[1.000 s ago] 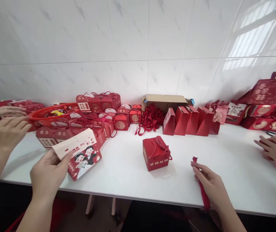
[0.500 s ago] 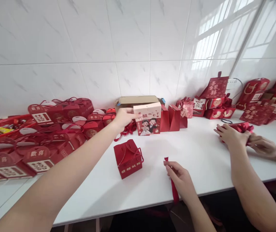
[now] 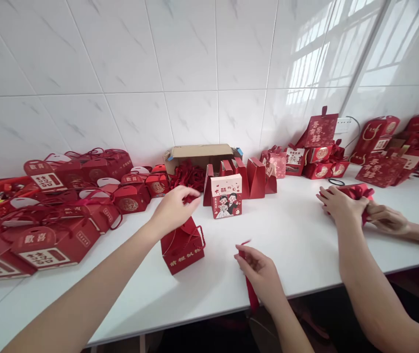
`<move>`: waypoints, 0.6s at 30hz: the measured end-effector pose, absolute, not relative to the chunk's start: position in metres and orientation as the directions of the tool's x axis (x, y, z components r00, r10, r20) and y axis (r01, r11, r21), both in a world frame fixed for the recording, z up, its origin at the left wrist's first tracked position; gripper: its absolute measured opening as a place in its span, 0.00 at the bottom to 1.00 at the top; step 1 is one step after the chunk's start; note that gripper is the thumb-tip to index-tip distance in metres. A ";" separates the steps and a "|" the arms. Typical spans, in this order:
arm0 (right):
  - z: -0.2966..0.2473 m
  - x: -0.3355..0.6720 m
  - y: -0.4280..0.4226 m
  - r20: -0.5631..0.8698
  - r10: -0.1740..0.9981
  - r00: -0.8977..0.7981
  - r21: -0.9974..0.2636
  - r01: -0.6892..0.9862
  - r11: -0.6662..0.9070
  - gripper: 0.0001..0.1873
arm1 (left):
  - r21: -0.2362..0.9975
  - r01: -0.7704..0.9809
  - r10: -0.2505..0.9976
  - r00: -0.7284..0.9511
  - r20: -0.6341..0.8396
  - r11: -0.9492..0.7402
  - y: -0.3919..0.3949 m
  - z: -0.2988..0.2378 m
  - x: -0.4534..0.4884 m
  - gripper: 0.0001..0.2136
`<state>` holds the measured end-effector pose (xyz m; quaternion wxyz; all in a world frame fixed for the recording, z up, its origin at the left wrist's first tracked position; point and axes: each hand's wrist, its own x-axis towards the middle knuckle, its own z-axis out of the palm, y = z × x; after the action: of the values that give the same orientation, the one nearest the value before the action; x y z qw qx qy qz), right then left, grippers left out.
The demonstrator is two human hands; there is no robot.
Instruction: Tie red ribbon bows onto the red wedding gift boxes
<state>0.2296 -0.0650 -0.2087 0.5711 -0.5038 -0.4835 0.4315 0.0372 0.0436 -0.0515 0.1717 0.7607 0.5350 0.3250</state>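
White table (image 3: 305,245): runs left to right under a tiled wall, and all I see stands on it.
Pile (image 3: 65,206): red handled boxes crowding the far left.
Carton (image 3: 200,153): brown, far centre against the wall, with a ribbon heap (image 3: 187,175) at its front.
Bags (image 3: 249,172): red, in a row just right of the carton.
Co-worker's hands (image 3: 341,203): at the right, both closed round a red piece, well apart from mine.
Box (image 3: 183,250): red, near centre, upright, handle up.
Picture box (image 3: 226,195): cartoon couple on its face, upright just beyond the box and to its right, in front of the bags.
Left hand (image 3: 174,208): fingers loosely spread, holding nothing, right above the box's handle. I cannot tell if it touches.
Right hand (image 3: 260,274): near edge, right of the box, pinched on the ribbon.
Ribbon (image 3: 252,296): red strip, one end poking above the fingers, the rest hanging past the table edge.
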 end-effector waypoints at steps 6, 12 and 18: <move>-0.207 0.229 -0.069 0.114 0.975 0.190 -0.990 -0.060 0.128 0.29 | 0.180 0.910 0.894 0.301 0.331 -0.373 -0.019 -0.086 -0.015 0.23; -0.206 0.230 -0.070 0.095 0.975 0.202 -0.988 -0.100 0.117 0.28 | 0.222 0.830 0.837 0.423 0.348 -0.512 -0.040 -0.100 -0.037 0.20; -0.194 0.225 -0.077 0.054 0.976 0.212 -0.992 -0.099 0.077 0.21 | 0.224 0.735 0.755 0.548 0.359 -0.640 -0.074 -0.104 -0.058 0.13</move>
<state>0.2253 -0.0770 -0.1941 0.5919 -0.5056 -0.4336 0.4540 -0.0583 -0.0741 -0.1037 0.0239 0.8796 0.4236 0.2153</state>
